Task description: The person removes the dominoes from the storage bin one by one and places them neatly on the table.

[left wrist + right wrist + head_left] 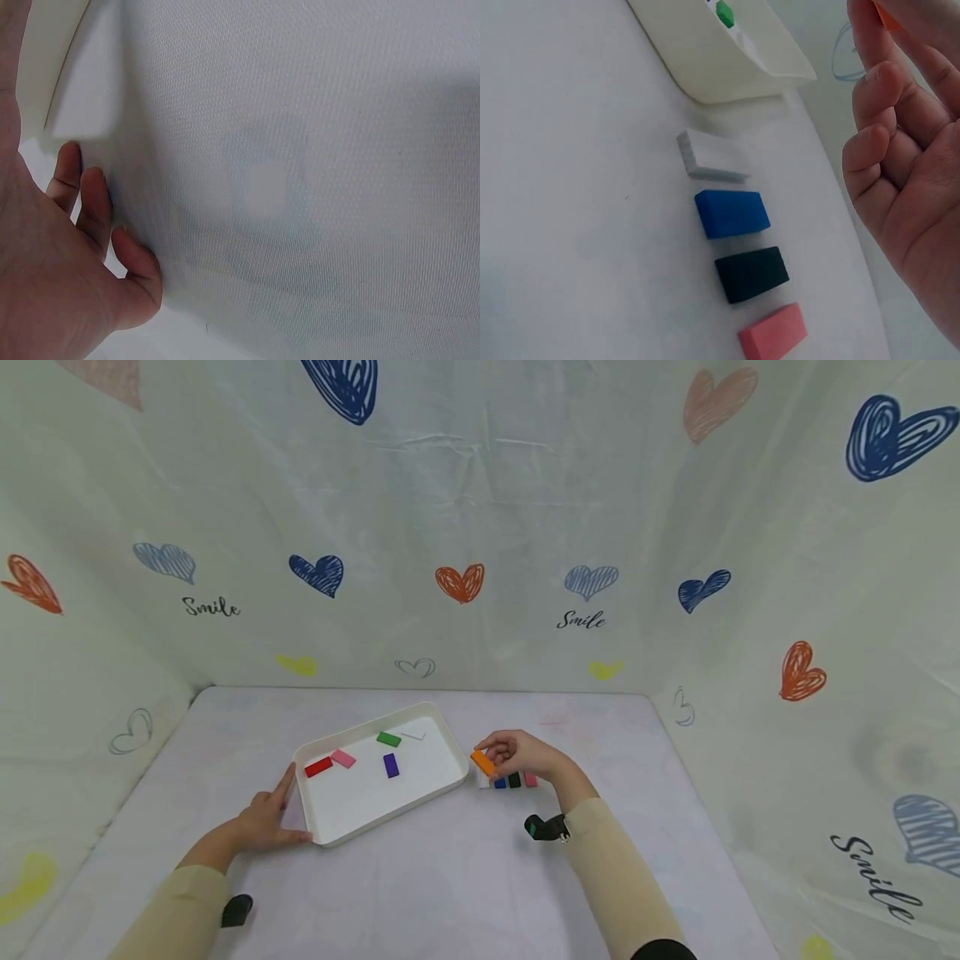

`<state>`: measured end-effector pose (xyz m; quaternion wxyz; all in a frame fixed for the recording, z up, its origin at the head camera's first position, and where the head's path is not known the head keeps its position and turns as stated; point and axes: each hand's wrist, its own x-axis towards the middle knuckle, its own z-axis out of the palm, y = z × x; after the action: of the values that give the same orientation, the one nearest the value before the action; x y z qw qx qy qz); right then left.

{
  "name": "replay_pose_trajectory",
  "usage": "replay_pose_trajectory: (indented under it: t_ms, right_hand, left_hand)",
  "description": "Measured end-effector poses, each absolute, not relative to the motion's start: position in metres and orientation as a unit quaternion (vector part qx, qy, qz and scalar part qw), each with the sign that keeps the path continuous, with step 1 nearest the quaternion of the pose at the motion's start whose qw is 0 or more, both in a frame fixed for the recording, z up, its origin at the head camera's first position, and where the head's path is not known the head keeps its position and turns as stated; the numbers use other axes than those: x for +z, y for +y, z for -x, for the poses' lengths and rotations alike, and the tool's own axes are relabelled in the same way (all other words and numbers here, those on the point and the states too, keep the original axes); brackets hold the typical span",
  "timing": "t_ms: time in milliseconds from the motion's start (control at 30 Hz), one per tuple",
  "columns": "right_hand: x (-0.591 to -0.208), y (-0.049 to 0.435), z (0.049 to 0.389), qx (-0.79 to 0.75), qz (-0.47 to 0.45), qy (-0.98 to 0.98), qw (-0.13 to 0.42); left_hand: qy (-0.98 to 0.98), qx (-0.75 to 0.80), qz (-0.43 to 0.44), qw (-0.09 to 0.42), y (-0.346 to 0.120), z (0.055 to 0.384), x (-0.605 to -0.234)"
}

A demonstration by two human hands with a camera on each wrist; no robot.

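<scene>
My right hand (522,752) pinches an orange block (482,763) between thumb and fingers, just off the right end of a white tray (341,814). Spread along the tray's left edge, my left hand (262,820) touches its rim with thumb and fingers extended. Inside the tray lie a red block (318,767), a pink block (342,758), a green block (388,739), a purple block (391,766) and a white block (413,735). Only a sliver of the orange block shows in the right wrist view.
Below my right hand, a row on the table holds a white block (716,157), a blue block (733,213), a very dark block (753,274) and another pink block (774,333). A heart-patterned sheet (517,518) hangs behind and beside the table (420,893).
</scene>
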<state>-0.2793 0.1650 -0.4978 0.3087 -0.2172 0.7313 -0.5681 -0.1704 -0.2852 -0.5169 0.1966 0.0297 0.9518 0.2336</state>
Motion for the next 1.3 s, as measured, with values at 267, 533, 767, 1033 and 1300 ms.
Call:
replay_pose_trajectory:
  t_ms: [267, 533, 767, 1033, 1300]
  right_hand:
    - [-0.512, 0.189, 0.262, -0.597, 0.153, 0.753, 0.231]
    - [-0.528, 0.211, 0.252, -0.619, 0.105, 0.762, 0.158]
    - [-0.538, 0.227, 0.247, -0.624, 0.045, 0.773, 0.109]
    - [-0.553, 0.242, 0.244, -0.604, 0.021, 0.794, 0.072]
    - [-0.564, 0.250, 0.239, -0.608, -0.005, 0.792, 0.057]
  left_hand:
    - [0.952, 0.234, -0.023, 0.198, -0.282, 0.169, -0.513]
    - [0.952, 0.228, -0.012, 0.203, -0.282, 0.171, -0.513]
    - [0.952, 0.230, -0.019, 0.202, -0.284, 0.171, -0.518]
    - [0.953, 0.231, -0.025, 0.197, -0.284, 0.171, -0.517]
    - [0.954, 0.227, -0.028, 0.195, -0.284, 0.170, -0.517]
